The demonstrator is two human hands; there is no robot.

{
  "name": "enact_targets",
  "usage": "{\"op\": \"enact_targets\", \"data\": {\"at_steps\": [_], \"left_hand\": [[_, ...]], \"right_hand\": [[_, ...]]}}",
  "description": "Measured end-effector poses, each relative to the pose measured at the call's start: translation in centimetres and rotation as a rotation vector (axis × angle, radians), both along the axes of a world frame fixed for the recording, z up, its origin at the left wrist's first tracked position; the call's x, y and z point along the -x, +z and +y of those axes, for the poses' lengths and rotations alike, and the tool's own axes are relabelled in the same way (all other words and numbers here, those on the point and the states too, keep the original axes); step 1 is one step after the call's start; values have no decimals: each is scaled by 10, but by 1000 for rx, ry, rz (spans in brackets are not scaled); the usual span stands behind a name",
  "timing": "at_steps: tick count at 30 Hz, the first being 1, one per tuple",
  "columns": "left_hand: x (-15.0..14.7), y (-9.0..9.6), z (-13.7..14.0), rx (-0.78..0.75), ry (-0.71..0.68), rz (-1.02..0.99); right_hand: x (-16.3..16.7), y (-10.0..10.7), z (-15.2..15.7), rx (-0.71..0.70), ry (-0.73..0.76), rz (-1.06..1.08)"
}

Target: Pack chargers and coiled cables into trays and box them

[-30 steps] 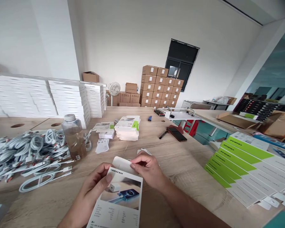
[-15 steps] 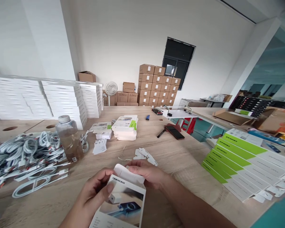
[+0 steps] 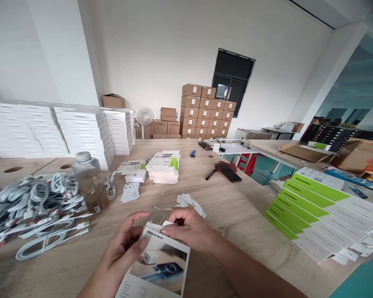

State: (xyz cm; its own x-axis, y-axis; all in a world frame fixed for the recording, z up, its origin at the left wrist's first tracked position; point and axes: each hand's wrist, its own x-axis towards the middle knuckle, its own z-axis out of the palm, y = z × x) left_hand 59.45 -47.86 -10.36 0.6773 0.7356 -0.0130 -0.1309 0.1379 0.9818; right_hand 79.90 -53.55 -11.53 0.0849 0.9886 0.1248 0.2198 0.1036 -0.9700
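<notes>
A white printed charger box [image 3: 161,265] is held low in front of me, with a picture of a phone and a charger on its face. My left hand [image 3: 124,244] grips its left side, thumb on the printed front and index finger lifted off the top corner. At the top edge, my right hand [image 3: 186,229] pinches the box's white end flap [image 3: 169,224] between thumb and fingers. The flap is partly hidden by that hand. Just beyond lie small white card pieces [image 3: 191,203] and a few thin loose strips.
Coiled white cables [image 3: 34,203] and a water bottle [image 3: 90,182] are at left. Flat box blanks [image 3: 163,165] and paper leaflets [image 3: 131,191] lie ahead. A phone [image 3: 228,171] and a black marker [image 3: 211,174] are right of centre. Green-and-white boxes [image 3: 313,211] stand stacked at right.
The end flap that stood up has been folded down toward the box's opening by my right hand. My left index finger has lifted away from the box.
</notes>
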Motion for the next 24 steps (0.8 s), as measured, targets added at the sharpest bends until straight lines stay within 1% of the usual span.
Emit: {"op": "enact_targets", "data": {"at_steps": [3,6,8,10,12,14,16,19,24], "left_hand": [[0,-4,3,-30,37,0],[0,-5,9,-13,56,-16],[2,-5,14,14,120,-21],[5,-3,21,21,226,-22],[9,-2,26,-3,299,-37],[11,-1,30,-32,316,-56],[12,-2,30,-42,315,-60],[10,-2,25,-75,258,-16],[5,3,9,-248,126,65]], "right_hand": [[2,2,-2,-9,5,14],[1,2,-2,41,2,93],[-1,4,0,55,-21,201],[-3,5,0,47,-2,268],[-3,6,0,28,56,233],[-3,6,-1,-4,72,127],[-3,4,-2,-32,50,57],[-1,2,-3,-8,39,59],[5,6,-7,64,78,67]]}}
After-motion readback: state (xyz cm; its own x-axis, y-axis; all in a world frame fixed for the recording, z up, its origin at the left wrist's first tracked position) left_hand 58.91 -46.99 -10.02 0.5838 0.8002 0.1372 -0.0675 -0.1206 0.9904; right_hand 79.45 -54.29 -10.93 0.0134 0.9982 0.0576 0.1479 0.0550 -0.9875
